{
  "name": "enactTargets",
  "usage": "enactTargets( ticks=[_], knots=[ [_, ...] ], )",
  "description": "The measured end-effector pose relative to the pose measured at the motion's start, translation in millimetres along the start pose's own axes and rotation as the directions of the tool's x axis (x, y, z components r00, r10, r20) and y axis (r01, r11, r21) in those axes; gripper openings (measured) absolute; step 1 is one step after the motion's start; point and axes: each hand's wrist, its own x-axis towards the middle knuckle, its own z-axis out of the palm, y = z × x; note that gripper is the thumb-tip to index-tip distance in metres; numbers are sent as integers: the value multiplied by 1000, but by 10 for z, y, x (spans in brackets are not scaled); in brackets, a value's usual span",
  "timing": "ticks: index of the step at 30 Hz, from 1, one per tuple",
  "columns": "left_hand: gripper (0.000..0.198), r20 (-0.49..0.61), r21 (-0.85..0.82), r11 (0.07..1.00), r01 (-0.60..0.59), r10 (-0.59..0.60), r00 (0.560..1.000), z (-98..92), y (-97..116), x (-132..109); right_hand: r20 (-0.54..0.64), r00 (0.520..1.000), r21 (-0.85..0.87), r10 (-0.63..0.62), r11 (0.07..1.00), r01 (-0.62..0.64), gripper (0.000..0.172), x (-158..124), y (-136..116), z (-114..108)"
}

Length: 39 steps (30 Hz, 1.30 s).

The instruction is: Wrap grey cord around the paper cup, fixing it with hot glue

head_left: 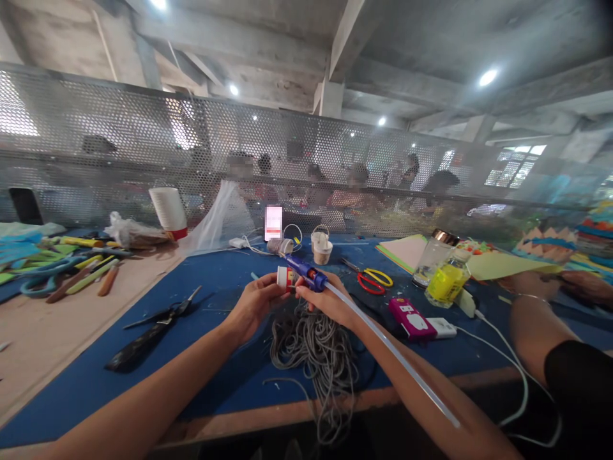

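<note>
My left hand (256, 301) is closed around a small white-capped container (286, 278) held above the blue table. My right hand (326, 300) grips a blue glue gun (306, 273), whose nozzle points at the container. A long clear glue stick (390, 348) runs back from the gun over my right forearm. Below both hands lies a heap of grey cord (313, 348).
Black scissors (165, 314) lie left of my hands, red and yellow scissors (373, 280) to the right. A pink box (412, 317), a white charger with cable (443, 328), a yellow bottle (447, 281) and another person's arm (541, 319) sit at right. A perforated metal screen (306, 172) closes the back.
</note>
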Motion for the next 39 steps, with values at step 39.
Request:
enactTargets(
  ticks=[39],
  knots=[
    [28, -53, 248, 967, -57, 72, 996, 56, 62, -77, -68, 997, -86, 29, 996, -35, 19, 35, 96, -33]
  ],
)
